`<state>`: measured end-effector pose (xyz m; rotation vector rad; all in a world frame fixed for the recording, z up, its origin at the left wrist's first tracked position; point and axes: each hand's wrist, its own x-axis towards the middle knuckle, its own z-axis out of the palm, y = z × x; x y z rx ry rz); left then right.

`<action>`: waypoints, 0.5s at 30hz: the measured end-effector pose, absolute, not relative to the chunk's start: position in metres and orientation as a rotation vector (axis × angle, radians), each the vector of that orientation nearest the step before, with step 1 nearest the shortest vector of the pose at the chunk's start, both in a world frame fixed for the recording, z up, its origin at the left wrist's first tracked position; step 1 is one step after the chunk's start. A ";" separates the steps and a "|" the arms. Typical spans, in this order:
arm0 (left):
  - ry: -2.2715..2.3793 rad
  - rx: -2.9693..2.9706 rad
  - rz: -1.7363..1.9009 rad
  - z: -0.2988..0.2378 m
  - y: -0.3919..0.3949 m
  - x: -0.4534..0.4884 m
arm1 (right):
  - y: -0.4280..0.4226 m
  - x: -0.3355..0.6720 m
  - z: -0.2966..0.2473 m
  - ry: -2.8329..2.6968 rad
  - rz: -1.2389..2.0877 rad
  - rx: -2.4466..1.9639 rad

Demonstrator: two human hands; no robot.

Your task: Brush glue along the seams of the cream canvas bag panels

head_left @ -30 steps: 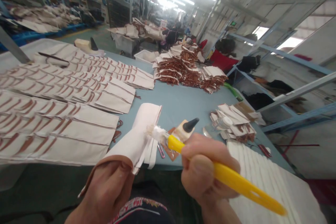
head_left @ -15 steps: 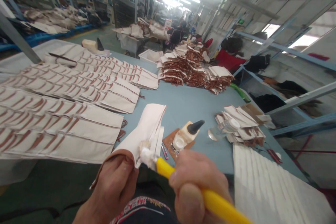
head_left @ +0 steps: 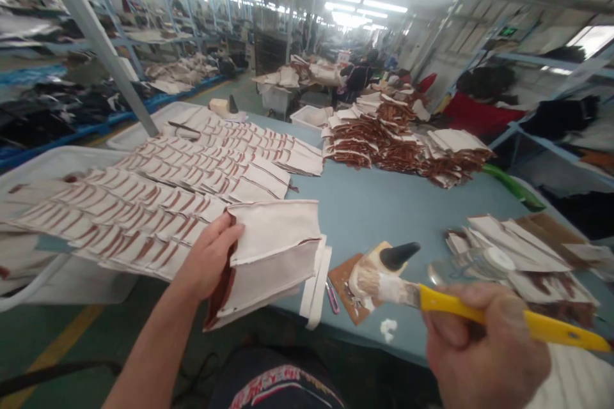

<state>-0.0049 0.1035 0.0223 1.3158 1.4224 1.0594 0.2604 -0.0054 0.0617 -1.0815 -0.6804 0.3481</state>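
My left hand (head_left: 211,252) pinches the left edge of a cream sewn piece (head_left: 271,243) with brown edging, at the table's front edge. Its fingers are partly hidden behind the brown side. In my right hand (head_left: 484,339) is a flat brush (head_left: 441,303) by its yellow handle. White paste coats the bristles, which are over a brown square board (head_left: 345,275) smeared with the same paste. On that board stands a cream container with a black conical nozzle (head_left: 400,255). Cream strips (head_left: 316,287) and a small pink tool (head_left: 332,298) lie between the piece and the board.
Overlapping rows of cream pieces (head_left: 158,211) cover the table's left side. Stacks of brown-edged pieces (head_left: 378,134) stand at the back. A clear jar (head_left: 480,262) is beside a smaller pile (head_left: 522,243) on the right. A metal post (head_left: 96,38) rises at left.
The brush has left the cream piece and moved right to the pasted board. The left hand now holds the piece flatter by its left edge. The view has shifted left.
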 end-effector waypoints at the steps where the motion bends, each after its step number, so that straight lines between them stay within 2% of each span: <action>1: 1.412 1.264 1.048 0.019 0.113 -0.009 | -0.004 0.264 0.060 -0.624 0.402 -1.097; 7: 1.408 1.151 0.969 0.000 0.145 -0.014 | 0.005 0.282 0.040 -0.344 0.565 -1.214; 15: 1.555 1.229 0.838 0.002 0.118 -0.016 | 0.008 0.313 0.015 -0.305 0.729 -1.241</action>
